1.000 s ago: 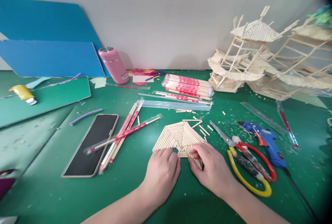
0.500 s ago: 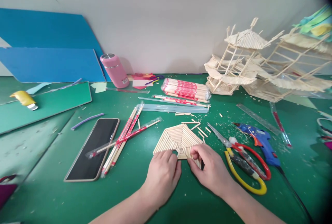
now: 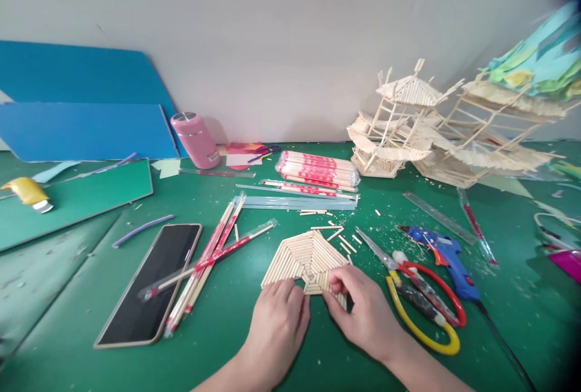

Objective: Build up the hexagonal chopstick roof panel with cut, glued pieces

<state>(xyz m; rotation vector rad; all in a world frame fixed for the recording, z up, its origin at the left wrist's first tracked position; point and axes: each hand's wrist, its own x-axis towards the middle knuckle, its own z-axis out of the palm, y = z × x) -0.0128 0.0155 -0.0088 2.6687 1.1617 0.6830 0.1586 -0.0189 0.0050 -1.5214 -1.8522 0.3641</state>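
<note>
Your left hand (image 3: 278,324) lies flat w/ fingertips pressing the near-left edge of the stick panel (image 3: 307,256), gripping nothing. The panel sits just ahead of both hands, fanning away from you. Your right hand (image 3: 363,313) pinches its near-right edge btw thumb & fingers. Scissors (image 3: 420,295) lie just right; green mat (image 3: 82,319) is littered w/ wood chips.

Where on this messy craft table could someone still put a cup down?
Bare green mat lies in front of the phone, left of the left hand. More shows between the glue gun and the table's right edge, dusted with chips. It is crowded around the stick panel under both hands, the right hand, the scissors and the chopstick packs.
</note>
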